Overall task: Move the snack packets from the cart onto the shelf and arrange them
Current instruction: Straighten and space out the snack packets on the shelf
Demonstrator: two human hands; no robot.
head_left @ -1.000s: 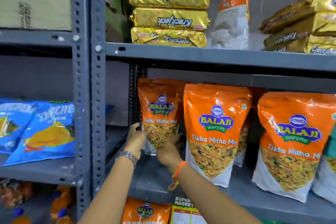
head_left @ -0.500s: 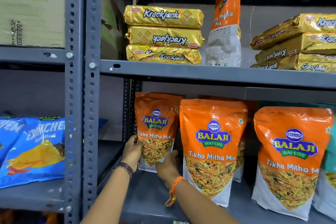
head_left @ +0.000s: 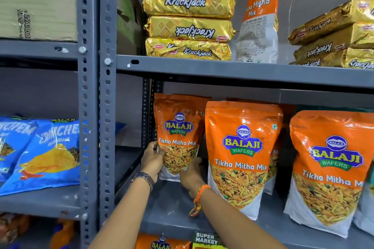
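An orange Balaji Tikha Mitha Mix packet [head_left: 178, 127] stands upright at the back left of the grey middle shelf [head_left: 168, 208]. My left hand [head_left: 152, 160] grips its lower left edge and my right hand [head_left: 191, 176] holds its lower right corner. Two more of the same orange packets stand in front to the right, one [head_left: 240, 155] in the middle and one [head_left: 332, 168] further right, with others partly hidden behind them. The cart is out of view.
The upper shelf [head_left: 222, 70] carries stacked gold Krackjack packs [head_left: 188, 26], a sideways orange packet [head_left: 259, 18] and more Krackjack [head_left: 334, 36]. Blue Crunchem bags [head_left: 46, 153] lie in the left bay beyond the steel uprights [head_left: 97, 107]. A cardboard box [head_left: 36, 2] sits top left.
The view has tilted upward, so the shelves sit lower in frame. Both hands stay on the back-left orange packet, which now stands a little straighter against the rear.
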